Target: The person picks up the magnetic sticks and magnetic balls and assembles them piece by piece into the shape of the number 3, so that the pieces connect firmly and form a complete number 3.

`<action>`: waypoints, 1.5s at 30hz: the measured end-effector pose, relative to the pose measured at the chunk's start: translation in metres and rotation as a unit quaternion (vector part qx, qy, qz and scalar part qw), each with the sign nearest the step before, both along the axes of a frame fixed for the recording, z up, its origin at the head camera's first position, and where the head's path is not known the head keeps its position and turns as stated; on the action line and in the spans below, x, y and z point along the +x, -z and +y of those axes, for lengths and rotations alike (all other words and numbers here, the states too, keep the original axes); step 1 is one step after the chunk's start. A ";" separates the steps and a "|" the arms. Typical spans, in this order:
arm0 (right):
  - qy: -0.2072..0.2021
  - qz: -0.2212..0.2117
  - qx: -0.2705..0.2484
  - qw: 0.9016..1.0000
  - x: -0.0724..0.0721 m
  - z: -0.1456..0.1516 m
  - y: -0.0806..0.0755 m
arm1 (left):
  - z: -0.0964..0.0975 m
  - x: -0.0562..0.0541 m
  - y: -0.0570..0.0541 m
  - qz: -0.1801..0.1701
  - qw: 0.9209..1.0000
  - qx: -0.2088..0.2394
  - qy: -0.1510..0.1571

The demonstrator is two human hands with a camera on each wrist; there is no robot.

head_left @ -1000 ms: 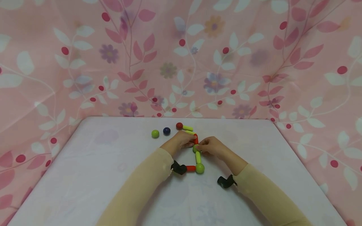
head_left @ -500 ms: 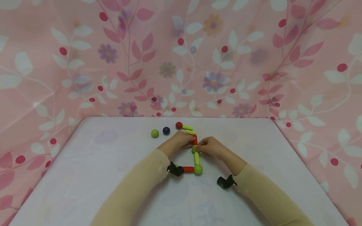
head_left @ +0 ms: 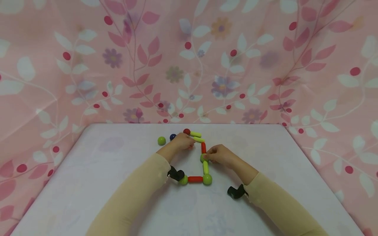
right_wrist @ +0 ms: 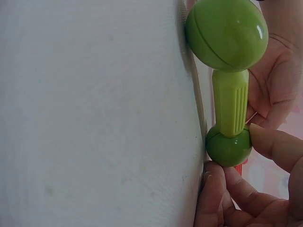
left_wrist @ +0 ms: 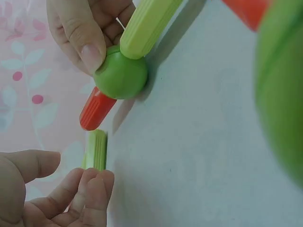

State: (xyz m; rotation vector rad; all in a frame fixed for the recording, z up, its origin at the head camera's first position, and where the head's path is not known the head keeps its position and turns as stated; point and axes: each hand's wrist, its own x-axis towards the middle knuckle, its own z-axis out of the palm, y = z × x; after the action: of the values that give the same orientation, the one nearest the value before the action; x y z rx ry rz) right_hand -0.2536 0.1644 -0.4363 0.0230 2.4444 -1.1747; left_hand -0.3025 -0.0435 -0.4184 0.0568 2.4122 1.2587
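Observation:
My right hand (head_left: 220,154) pinches a green ball (head_left: 204,158) between thumb and fingers. From this ball a red rod (head_left: 203,147) points away to the back, and a yellow-green rod (head_left: 205,167) runs forward to another green ball (head_left: 207,179). A second red rod (head_left: 195,179) links that one to a third green ball (head_left: 183,180), partly covered by the left wrist camera. My left hand (head_left: 182,141) is off the chain, thumb spread from its fingers in the left wrist view. Its fingertips (left_wrist: 97,189) overlap a loose yellow-green rod (left_wrist: 96,149).
Behind my left hand lie a red ball (head_left: 186,131) and a yellow-green rod (head_left: 196,134). A loose green ball (head_left: 161,141) and a dark blue ball (head_left: 173,137), partly hidden by the hand, sit to the left. A floral curtain (head_left: 189,65) hangs beyond the table's back edge.
My left hand has let go of the back red rod and moved left and back, toward the loose yellow-green rod. My right hand stays on its green ball; the front of the chain has swung slightly left.

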 end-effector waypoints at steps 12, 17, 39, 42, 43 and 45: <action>-0.008 0.005 -0.003 1.000 0.004 0.000 -0.003 | -0.018 -0.018 0.001 0.106 0.994 0.009 0.000; -0.007 0.004 -0.009 1.000 0.004 0.001 -0.003 | -0.018 -0.026 0.005 0.149 0.989 0.025 0.004; 0.007 0.001 -0.002 1.000 0.004 0.000 0.000 | -0.009 -0.042 0.018 0.232 0.966 -0.113 0.006; 0.003 0.003 -0.006 1.000 0.003 0.000 0.001 | -0.006 -0.041 0.019 0.223 0.964 -0.147 0.017; 0.004 0.003 -0.007 1.000 0.004 0.001 0.001 | -0.005 -0.040 0.019 0.222 0.963 -0.155 0.020; 0.003 0.006 -0.008 1.000 0.004 0.001 0.000 | -0.003 -0.039 0.020 0.225 0.959 -0.170 0.028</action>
State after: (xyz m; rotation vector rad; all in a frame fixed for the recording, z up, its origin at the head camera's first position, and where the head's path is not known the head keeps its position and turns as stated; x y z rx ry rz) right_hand -0.2497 0.1656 -0.4366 0.0187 2.4461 -1.2010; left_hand -0.3419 -0.0464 -0.4379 0.3415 2.9589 0.8567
